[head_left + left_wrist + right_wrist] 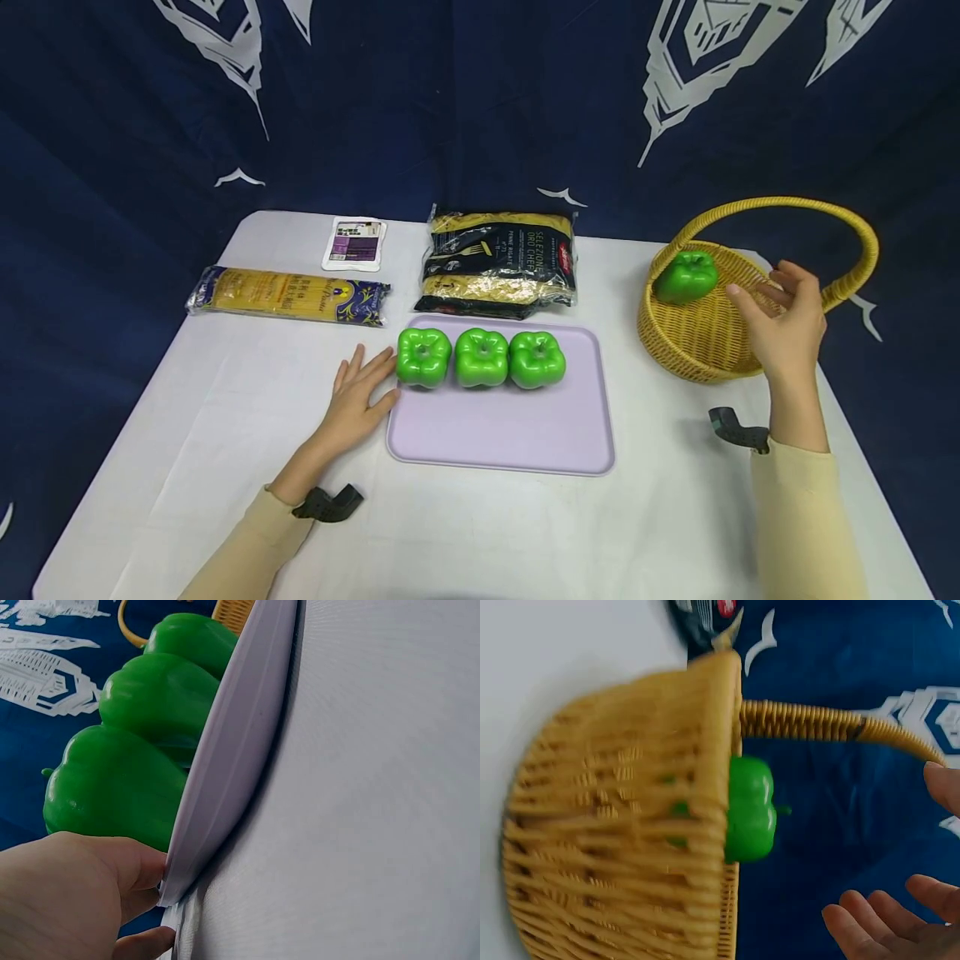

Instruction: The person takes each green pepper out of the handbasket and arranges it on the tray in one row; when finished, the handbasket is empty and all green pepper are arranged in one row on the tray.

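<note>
Three green bell peppers [482,358] sit in a row on the upper left part of a lilac tray [501,429]. My left hand [358,408] lies at the tray's left edge, fingers spread and fingertips at the rim, beside the leftmost pepper [112,787]. Over the right side of a yellow wicker basket [693,333] hovers my right hand [791,321], its fingers loosely bent and holding nothing. Inside the basket, at its left wall, lies one more green bell pepper [686,277], apart from the right hand. The right wrist view shows this pepper [750,808] above the rim.
Behind the tray lies a black and gold bag of penne [498,262]. A packet of spaghetti [288,296] and a small white and purple packet [356,244] lie at the back left. The basket's tall handle [780,202] arches over it. A dark blue curtain hangs behind the table.
</note>
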A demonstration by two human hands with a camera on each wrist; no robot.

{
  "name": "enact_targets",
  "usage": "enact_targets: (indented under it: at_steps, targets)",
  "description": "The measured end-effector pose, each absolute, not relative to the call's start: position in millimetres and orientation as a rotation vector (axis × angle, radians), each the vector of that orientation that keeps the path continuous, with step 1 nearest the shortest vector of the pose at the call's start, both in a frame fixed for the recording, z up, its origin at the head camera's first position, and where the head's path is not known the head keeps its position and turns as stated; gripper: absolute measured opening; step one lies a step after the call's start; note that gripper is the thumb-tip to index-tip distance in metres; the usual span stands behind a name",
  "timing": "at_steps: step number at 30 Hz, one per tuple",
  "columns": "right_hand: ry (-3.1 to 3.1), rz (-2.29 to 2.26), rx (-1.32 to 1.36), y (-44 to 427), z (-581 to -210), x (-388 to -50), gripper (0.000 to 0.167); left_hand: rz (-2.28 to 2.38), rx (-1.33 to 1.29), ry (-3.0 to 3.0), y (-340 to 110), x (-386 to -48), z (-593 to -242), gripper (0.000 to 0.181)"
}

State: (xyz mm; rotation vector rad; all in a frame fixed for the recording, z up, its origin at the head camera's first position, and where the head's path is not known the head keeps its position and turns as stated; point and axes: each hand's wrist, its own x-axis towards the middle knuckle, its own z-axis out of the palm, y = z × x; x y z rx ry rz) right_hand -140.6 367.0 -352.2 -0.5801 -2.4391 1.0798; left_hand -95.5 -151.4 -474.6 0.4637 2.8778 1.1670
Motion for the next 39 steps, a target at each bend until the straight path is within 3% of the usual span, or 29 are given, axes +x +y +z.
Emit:
enact_targets:
  at_steps: [10,39]
  targets:
    - [-2.437,1.157,-0.703,382,-362,-163,0.074,1.180,0.454,2.867,-152,-96,-474,0.052]
    - [-2.555,1.185,-0.600,368,-381,-188,0.083,1.183,0.441,2.871,-151,-95,-475,0.052]
